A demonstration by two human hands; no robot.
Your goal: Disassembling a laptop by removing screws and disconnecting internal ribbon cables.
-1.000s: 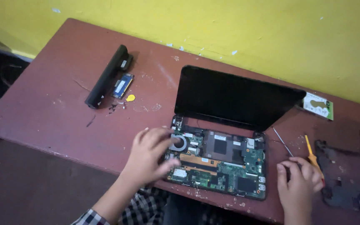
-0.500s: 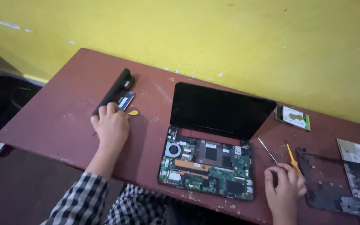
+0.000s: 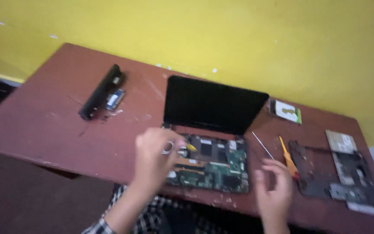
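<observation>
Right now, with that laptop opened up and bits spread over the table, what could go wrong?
The left hand holds a small yellow piece right over the bare circuit board; a slip might scratch or knock parts. The laptop base sits close to the table's front edge, so a nudge could tip it off. The right hand is beside the orange screwdriver and may bump it.

Dim, soft indoor light, whole frame blurred

Both hands (image 3: 152, 158) smear with motion; yellow wall (image 3: 239, 39) evenly lit, no glare, shadows faint
</observation>
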